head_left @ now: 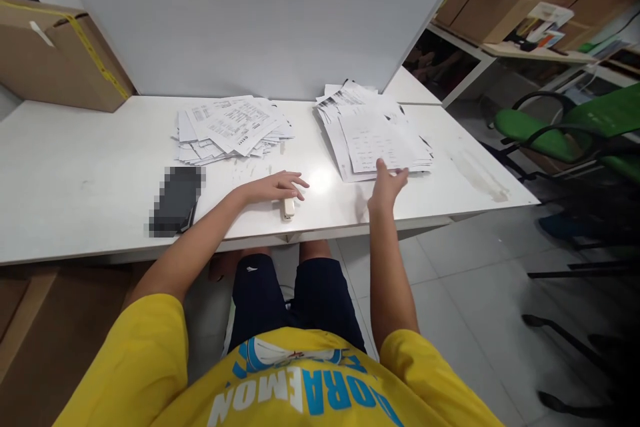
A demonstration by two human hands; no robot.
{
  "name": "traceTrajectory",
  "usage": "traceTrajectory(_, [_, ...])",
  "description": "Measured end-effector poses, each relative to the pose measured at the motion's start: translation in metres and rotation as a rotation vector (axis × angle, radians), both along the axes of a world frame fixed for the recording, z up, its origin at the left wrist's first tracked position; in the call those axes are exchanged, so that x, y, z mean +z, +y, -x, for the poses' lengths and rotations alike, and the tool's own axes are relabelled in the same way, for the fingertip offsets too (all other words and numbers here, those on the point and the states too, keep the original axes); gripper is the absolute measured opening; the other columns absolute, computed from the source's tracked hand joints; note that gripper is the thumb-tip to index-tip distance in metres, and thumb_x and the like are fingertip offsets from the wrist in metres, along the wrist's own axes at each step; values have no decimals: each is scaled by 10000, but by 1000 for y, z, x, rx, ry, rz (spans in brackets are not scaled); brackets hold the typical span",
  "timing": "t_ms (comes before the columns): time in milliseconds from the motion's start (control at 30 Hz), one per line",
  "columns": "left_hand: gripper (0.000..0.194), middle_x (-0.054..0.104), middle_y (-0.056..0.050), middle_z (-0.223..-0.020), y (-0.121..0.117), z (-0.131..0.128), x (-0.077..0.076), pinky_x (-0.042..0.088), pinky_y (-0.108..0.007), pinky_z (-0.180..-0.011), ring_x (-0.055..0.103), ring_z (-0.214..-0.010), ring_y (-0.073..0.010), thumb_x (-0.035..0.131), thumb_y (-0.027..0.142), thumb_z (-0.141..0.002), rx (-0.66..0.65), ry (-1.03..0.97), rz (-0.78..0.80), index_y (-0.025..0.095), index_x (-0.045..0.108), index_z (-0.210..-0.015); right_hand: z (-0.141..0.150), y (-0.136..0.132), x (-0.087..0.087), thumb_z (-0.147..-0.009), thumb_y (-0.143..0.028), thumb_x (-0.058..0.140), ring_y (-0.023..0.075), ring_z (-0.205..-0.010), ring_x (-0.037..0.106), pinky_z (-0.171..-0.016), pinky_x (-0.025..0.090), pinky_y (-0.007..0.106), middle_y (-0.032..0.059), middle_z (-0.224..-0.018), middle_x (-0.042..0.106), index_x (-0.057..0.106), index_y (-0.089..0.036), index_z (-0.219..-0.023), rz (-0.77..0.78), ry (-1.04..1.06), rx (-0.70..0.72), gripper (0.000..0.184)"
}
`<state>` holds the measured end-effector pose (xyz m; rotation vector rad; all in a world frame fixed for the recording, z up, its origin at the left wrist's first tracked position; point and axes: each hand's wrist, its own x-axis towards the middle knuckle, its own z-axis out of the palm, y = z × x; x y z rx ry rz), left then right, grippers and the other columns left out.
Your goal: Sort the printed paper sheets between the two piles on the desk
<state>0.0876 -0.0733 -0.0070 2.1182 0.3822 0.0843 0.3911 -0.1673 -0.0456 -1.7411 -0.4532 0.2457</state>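
My left hand (275, 188) is over the white table with its fingers spread. Just under its fingers is a small cream stapler (288, 209), partly covered by the hand; whether they touch I cannot tell. My right hand (385, 188) is at the near edge of the right pile of printed papers (375, 137). Its thumb lies over the top sheet's edge, and the fingers are apart from the thumb. To the left, a second pile of printed papers (235, 123) lies loosely stacked, its sheets at different angles.
A dark, pixelated flat object (175, 201) lies left of my left forearm. A cardboard box (60, 60) stands at the table's back left, beside a grey partition (260, 20). Green chairs (535, 133) and a shelf with cardboard boxes (493, 7) are at the right.
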Motion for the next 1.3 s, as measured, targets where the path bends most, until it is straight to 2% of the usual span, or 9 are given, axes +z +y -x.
traceTrajectory(100, [425, 536, 6, -1562, 1, -1, -1, 116, -498, -1315, 192, -1604, -272, 505, 604, -982, -14, -7, -13, 319, 785, -1127, 29, 0, -5, -872, -638, 560, 361, -1577, 199, -1236, 265, 613, 194, -1687, 182, 193, -210, -1617, 197, -422, 123, 935])
traceTrajectory(200, [401, 570, 6, -1531, 2, -1, -3, 113, -484, -1317, 236, -1590, -268, 518, 585, -982, -29, -38, -25, 316, 797, -1085, 50, 30, -11, -892, -636, 510, 378, -1592, 123, -1256, 128, 644, 229, -1697, 174, 223, -123, -1614, 483, -617, 410, 931])
traceTrajectory(300, [379, 600, 10, -1499, 4, -1, -7, 125, -483, -1315, 278, -1574, -266, 544, 585, -968, -29, -61, -5, 321, 804, -1047, 41, 71, -12, -937, -582, 433, 389, -1595, 75, -1244, 53, 672, 266, -1699, 157, 220, -56, -1610, 637, -757, 451, 880])
traceTrajectory(433, [364, 586, 7, -1514, 5, 0, -8, 203, -485, -1295, 301, -1564, -280, 570, 592, -950, -13, -49, 48, 332, 810, -1032, -2, 97, -5, -981, -485, 381, 425, -1574, 137, -1212, 87, 712, 309, -1682, 171, 238, -5, -1593, 718, -841, 357, 791])
traceTrajectory(667, [325, 600, 17, -1497, 5, 1, -6, 200, -482, -1298, 340, -1544, -271, 579, 561, -953, -14, -47, 59, 349, 809, -1041, -66, 108, 18, -984, -436, 381, 406, -1495, 333, -1168, 289, 673, 258, -1615, 384, 454, -77, -1469, 766, -873, 523, 608])
traceTrajectory(900, [341, 567, 37, -1531, 5, 1, -8, 262, -479, -1275, 365, -1527, -280, 566, 581, -944, 0, -24, 64, 375, 804, -1075, -112, 120, 21, -990, -473, 369, 398, -1524, 281, -1194, 223, 679, 251, -1654, 313, 449, -88, -1479, 792, -745, 474, 628])
traceTrajectory(1000, [340, 560, 38, -1537, 5, 1, -7, 313, -470, -1245, 389, -1509, -277, 562, 580, -947, 6, -16, 63, 370, 802, -1066, -108, 116, 23, -966, -519, 396, 412, -1542, 241, -1198, 189, 701, 255, -1660, 299, 422, -84, -1509, 785, -757, 451, 696])
traceTrajectory(1100, [342, 547, 31, -1548, 5, 1, -7, 366, -467, -1209, 412, -1490, -278, 562, 578, -945, 9, -6, 73, 364, 797, -1070, -84, 108, 21, -946, -574, 406, 401, -1577, 152, -1224, 122, 692, 249, -1690, 227, 354, -72, -1556, 766, -913, 444, 791])
traceTrajectory(1300, [341, 594, 50, -1500, 8, -2, -9, 215, -488, -1291, 406, -1487, -266, 549, 570, -952, -8, -7, 34, 348, 801, -1007, -43, 104, 6, -907, -697, 400, 407, -1587, 117, -1235, 125, 662, 252, -1712, 138, 184, -59, -1623, 822, -961, 531, 983])
